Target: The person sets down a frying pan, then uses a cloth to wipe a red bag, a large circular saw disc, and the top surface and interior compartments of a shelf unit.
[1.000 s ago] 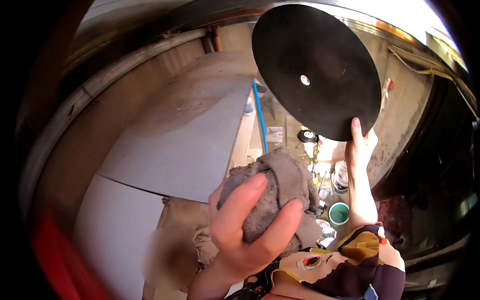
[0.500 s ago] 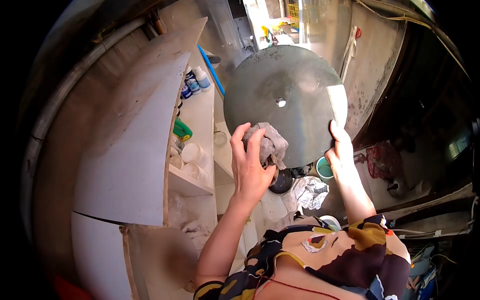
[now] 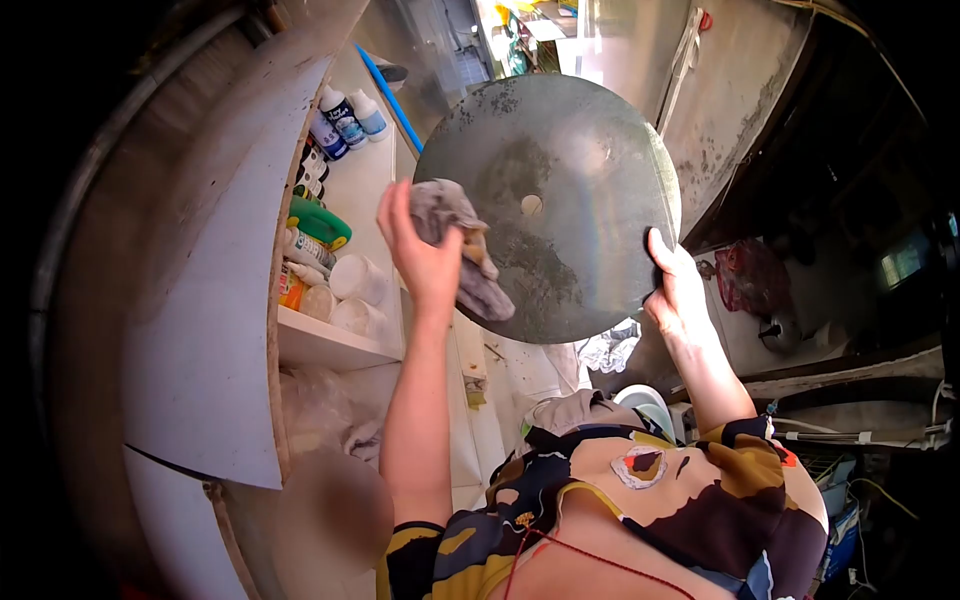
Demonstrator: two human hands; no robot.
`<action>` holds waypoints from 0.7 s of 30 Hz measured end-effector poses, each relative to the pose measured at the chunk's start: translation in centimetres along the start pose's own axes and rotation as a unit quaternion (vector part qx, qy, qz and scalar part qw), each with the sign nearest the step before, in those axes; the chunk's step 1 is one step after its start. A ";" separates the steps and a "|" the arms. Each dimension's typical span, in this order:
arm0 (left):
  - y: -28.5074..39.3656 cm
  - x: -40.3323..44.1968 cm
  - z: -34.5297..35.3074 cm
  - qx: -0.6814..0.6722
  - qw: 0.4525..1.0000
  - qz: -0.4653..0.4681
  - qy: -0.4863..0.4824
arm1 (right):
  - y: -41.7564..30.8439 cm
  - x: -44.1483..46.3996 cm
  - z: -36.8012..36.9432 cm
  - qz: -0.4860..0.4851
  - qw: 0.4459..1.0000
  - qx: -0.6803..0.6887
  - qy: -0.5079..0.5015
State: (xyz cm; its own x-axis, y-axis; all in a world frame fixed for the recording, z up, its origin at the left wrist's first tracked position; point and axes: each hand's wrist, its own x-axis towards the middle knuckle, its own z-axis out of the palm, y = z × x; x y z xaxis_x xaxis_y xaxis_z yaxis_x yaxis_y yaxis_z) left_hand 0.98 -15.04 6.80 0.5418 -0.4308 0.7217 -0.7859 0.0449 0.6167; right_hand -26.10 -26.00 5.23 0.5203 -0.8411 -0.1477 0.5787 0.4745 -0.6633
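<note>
A large round dark disc (image 3: 590, 230) with a small centre hole is held up in front of me, its grey-green face towards me. My right hand (image 3: 677, 280) grips its lower right edge, thumb on the face and the other fingers hidden behind. At the disc's left side my left hand (image 3: 425, 255) is closed on a crumpled grey cloth (image 3: 445, 212), which lies against the face near the edge. Darker damp-looking patches mark the disc around and below the hole.
White shelves at the left hold bottles (image 3: 343, 118), a green container (image 3: 320, 222) and white tubs (image 3: 357, 279). A large pale board (image 3: 210, 270) slants beside them. A blue pipe (image 3: 390, 97) runs behind the disc. A red bag (image 3: 750, 278) lies at right, a basin (image 3: 645, 402) below.
The disc has come down and turned its grey-green face towards me. My left hand has moved with the cloth to the disc's left edge. More of the shelves shows.
</note>
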 end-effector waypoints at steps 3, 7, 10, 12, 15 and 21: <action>-3.7 2.3 0.0 -0.075 0.981 -0.148 0.100 | 0.0 -1.0 0.2 -0.015 0.999 -0.024 0.019; -0.9 3.3 2.6 -0.071 0.990 -0.087 0.090 | 0.7 -1.4 1.0 -0.036 0.998 -0.052 0.011; 5.8 2.6 5.4 -0.075 0.996 0.046 -0.013 | 2.1 -1.2 0.7 0.001 0.997 -0.081 -0.013; 9.5 1.2 6.6 -0.124 0.977 0.152 -0.082 | 3.6 -1.0 0.3 -0.001 0.996 -0.087 -0.023; 12.3 -0.3 8.1 -0.139 0.930 0.319 -0.122 | 5.2 -0.9 -0.2 -0.051 0.992 -0.099 -0.064; 8.3 4.4 7.7 -0.039 0.973 0.205 -0.098 | 2.0 -2.6 1.3 -0.044 0.986 -0.158 -0.010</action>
State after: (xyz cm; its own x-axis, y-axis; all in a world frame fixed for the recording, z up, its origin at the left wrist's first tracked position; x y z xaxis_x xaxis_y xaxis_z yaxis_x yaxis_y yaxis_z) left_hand -5.44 -23.46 12.67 0.1140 -0.5247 0.8436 -0.8947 0.3148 0.3168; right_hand -25.44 -22.53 5.22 0.4908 -0.8687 -0.0675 0.3983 0.2926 -0.8693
